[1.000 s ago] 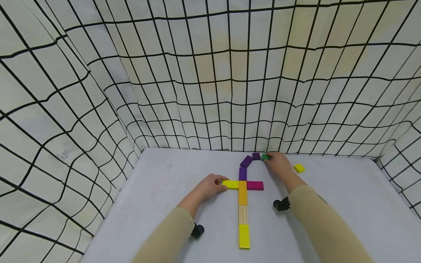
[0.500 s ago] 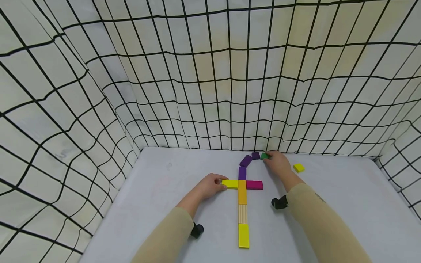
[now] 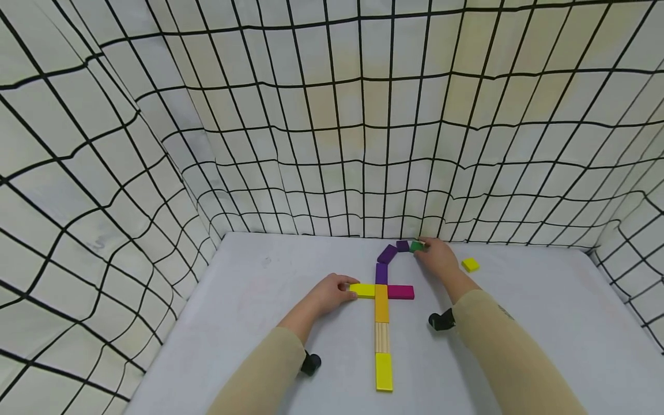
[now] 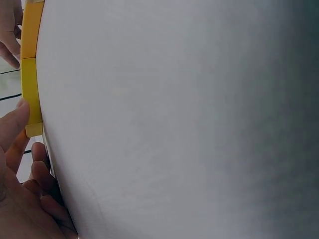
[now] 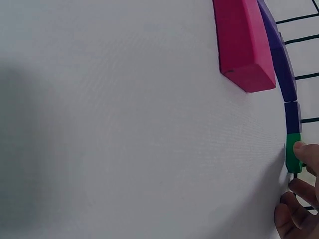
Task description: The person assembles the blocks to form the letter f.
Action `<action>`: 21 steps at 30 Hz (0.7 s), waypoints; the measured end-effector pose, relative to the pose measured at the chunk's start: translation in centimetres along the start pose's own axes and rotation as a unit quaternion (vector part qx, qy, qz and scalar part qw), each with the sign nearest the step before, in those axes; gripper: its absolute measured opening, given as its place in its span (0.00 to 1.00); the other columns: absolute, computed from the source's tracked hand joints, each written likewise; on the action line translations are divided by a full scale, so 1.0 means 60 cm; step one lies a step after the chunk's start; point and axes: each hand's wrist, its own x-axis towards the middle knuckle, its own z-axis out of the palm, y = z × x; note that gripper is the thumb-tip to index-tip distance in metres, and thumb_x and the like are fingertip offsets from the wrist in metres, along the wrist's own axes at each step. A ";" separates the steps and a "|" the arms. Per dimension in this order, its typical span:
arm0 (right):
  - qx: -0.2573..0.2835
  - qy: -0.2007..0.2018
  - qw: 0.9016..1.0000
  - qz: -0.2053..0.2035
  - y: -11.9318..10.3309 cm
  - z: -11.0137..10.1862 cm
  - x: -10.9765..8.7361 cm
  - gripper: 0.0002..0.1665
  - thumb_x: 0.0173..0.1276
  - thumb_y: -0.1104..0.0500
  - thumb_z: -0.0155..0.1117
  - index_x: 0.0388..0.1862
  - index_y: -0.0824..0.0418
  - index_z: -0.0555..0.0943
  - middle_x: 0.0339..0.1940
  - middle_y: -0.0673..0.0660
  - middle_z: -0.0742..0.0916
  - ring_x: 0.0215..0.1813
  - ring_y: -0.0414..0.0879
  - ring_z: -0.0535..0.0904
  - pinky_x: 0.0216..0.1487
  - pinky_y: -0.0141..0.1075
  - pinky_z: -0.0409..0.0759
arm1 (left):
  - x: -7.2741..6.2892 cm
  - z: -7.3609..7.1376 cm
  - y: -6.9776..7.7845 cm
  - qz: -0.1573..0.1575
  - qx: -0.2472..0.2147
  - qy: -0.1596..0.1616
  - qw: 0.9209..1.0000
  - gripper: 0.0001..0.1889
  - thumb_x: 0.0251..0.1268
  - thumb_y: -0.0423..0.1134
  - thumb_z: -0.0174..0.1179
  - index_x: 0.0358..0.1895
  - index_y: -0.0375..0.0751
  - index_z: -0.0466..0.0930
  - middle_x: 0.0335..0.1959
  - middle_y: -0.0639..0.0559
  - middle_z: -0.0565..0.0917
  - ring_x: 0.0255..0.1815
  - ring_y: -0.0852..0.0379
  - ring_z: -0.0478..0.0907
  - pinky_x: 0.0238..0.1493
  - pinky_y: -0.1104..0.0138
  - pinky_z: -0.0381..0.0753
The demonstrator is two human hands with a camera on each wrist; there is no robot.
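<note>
In the head view, my left hand [image 3: 329,293] holds the outer end of a yellow block [image 3: 363,290] between thumb and forefinger. Its other end meets an orange block [image 3: 381,303], with a magenta block [image 3: 401,292] opposite. At the table's far edge my right hand [image 3: 437,257] pinches a small green block [image 3: 417,246], which touches a small purple block [image 5: 292,117] in the right wrist view. From there a tilted purple block [image 3: 387,254] and an upright-running purple block [image 3: 381,274] curve down to the orange one. Below it lie a ridged wooden block [image 3: 381,337] and another yellow block [image 3: 384,372].
A loose small yellow block [image 3: 470,264] lies right of my right hand. The white table [image 3: 249,323] ends at the back against a black net [image 3: 332,167] before a pale wall. Black wrist cameras [image 3: 441,320] sit under both sleeves.
The green block has shifted slightly left against the small purple block, with my right hand. My left hand stays on the yellow block.
</note>
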 end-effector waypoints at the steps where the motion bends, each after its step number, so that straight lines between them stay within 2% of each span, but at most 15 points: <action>1: 0.003 0.000 1.000 -0.001 0.002 -0.001 -0.001 0.31 0.74 0.54 0.59 0.73 0.62 0.69 0.65 0.69 0.76 0.66 0.65 0.69 0.67 0.57 0.65 | 0.001 0.001 0.000 0.002 0.001 0.000 1.000 0.18 0.66 0.45 0.65 0.59 0.52 0.83 0.36 0.49 0.73 0.39 0.52 0.69 0.39 0.61 0.66; 10: 0.021 -0.005 1.000 -0.011 0.003 -0.019 -0.018 0.33 0.75 0.50 0.57 0.74 0.62 0.66 0.68 0.70 0.73 0.70 0.67 0.65 0.68 0.59 0.62 | 0.003 0.002 -0.001 0.002 -0.003 0.000 1.000 0.17 0.67 0.44 0.65 0.58 0.52 0.83 0.36 0.49 0.73 0.39 0.53 0.69 0.39 0.60 0.66; 21: -0.013 0.025 0.999 -0.036 0.020 -0.053 -0.044 0.30 0.74 0.50 0.59 0.71 0.62 0.71 0.65 0.69 0.76 0.69 0.66 0.66 0.67 0.59 0.63 | 0.004 0.002 0.002 0.000 -0.004 0.000 1.000 0.17 0.66 0.44 0.66 0.58 0.52 0.83 0.37 0.49 0.74 0.40 0.52 0.69 0.40 0.60 0.67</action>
